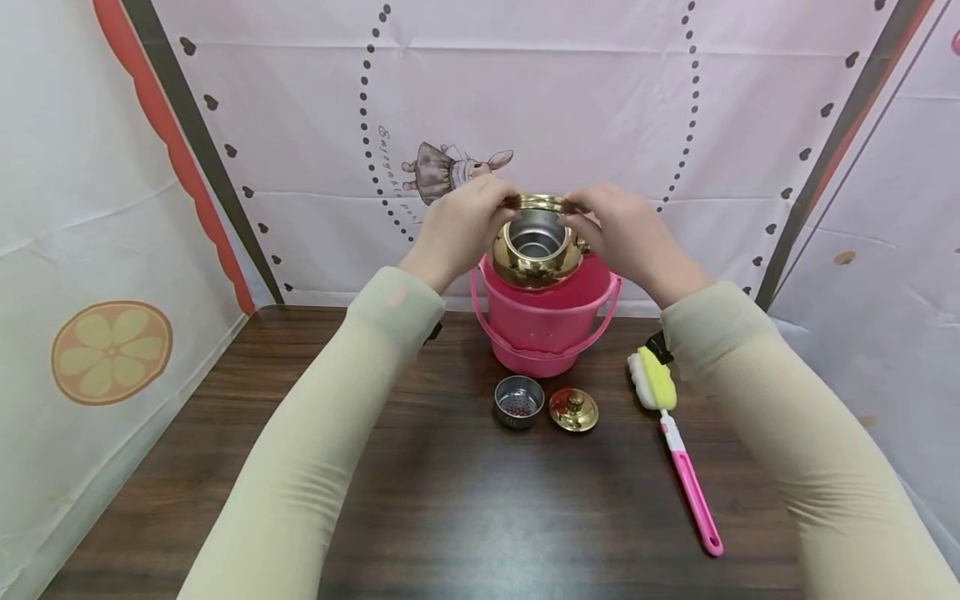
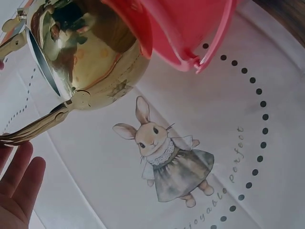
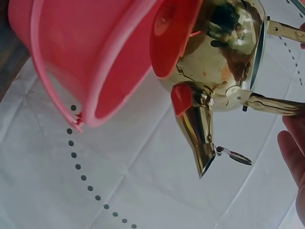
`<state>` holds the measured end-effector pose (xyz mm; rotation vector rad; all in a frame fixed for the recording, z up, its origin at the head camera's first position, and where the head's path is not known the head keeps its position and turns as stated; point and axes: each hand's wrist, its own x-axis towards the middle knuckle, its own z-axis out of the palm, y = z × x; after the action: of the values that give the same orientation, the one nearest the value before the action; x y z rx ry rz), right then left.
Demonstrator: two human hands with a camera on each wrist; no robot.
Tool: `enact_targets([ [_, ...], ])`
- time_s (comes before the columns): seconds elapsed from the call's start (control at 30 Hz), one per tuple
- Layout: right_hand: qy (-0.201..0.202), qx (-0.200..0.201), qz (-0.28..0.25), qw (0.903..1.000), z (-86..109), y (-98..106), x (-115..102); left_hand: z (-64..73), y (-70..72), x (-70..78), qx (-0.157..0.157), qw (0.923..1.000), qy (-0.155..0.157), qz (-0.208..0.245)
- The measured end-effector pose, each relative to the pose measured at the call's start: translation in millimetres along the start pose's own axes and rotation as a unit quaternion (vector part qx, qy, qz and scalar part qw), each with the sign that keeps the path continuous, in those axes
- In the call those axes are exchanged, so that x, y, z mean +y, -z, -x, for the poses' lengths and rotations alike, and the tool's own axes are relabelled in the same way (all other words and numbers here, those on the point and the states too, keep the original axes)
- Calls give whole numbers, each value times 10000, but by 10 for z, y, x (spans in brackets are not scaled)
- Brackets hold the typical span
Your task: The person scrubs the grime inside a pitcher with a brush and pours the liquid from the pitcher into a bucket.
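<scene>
A shiny gold teapot (image 1: 528, 273) without its lid hangs over the pink bucket (image 1: 534, 329), its open mouth facing me. My left hand (image 1: 463, 225) pinches the left end of the teapot's arched handle (image 1: 538, 202). On the other end of that handle, my right hand (image 1: 621, 235) pinches with thumb and fingers. The right wrist view shows the spout (image 3: 196, 131) with a small flap at its tip. Red from the bucket reflects on the teapot's side in both wrist views. The teapot's underside is hidden in the head view.
In front of the bucket, a metal strainer basket (image 1: 517, 403) stands beside a gold lid (image 1: 573, 411) with a knob. To the right lies a sponge brush (image 1: 686, 462) with a pink handle. A printed cloth wall (image 1: 600, 100) rises behind the brown table (image 1: 480, 517).
</scene>
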<state>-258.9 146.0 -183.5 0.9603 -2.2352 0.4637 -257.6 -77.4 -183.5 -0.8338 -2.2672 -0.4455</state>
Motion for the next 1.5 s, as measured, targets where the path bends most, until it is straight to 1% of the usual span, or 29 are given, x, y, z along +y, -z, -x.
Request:
enact_targets([
  [0.1, -177, -142, -91, 9997, -42, 35, -20, -36, 35, 11, -50, 9998, 148, -143],
  [0.27, -388, -257, -82, 9989, -114, 68, -29, -93, 84, 16, -220, 9988, 389, -212],
  [0.47, -551, -325, -153, 9978, -169, 93, -41, -133, 141, 30, -422, 9972, 593, -148],
  [0.63, -631, -317, -186, 9973, -216, 107, -64, -148, 173, 21, -392, 9968, 689, -87],
  [0.77, -754, -421, -157, 9961, -261, 117, -97, -151, 202, 1, -331, 9971, 685, -39],
  [0.97, -882, -570, -138, 9944, -329, 110, -181, -113, 257, -41, -243, 9973, 690, 19],
  [1.07, -942, -710, -228, 9928, -359, 92, -222, -73, 289, -70, -164, 9974, 702, 76],
  [1.23, -874, -801, -322, 9924, -413, 46, -288, -12, 337, -133, -75, 9975, 687, 107],
  [1.4, -817, -903, -361, 9919, -466, 4, -370, 45, 389, -185, -115, 9958, 902, 81],
  [1.5, -796, -936, -426, 9915, -493, -29, -411, 81, 416, -218, -73, 9957, 919, 69],
])
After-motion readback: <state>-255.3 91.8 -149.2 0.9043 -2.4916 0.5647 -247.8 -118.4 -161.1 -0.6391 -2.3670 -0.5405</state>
